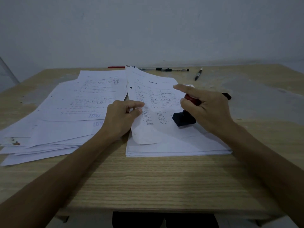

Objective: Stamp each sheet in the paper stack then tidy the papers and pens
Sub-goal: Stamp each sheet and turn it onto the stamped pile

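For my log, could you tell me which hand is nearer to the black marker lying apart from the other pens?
Right. The right hand, holding the stamp, sits just below the black marker; the left hand pinches a sheet farther left.

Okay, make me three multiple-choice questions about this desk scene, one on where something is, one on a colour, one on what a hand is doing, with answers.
1. Where does the red pen lie?
A. at the table's far edge, by the wall
B. on the right paper stack
C. in the left hand

2. What colour is the handle of the stamp?
A. green
B. red
C. white

3. What is the left hand doing?
A. resting flat on the bare table
B. gripping a marker
C. pinching the top sheet of the right stack, its near edge curled up

Answers: 1 A, it lies along the far edge behind the papers. 2 B, red shows between the fingers of the right hand. 3 C, thumb and fingers hold the sheet's edge.
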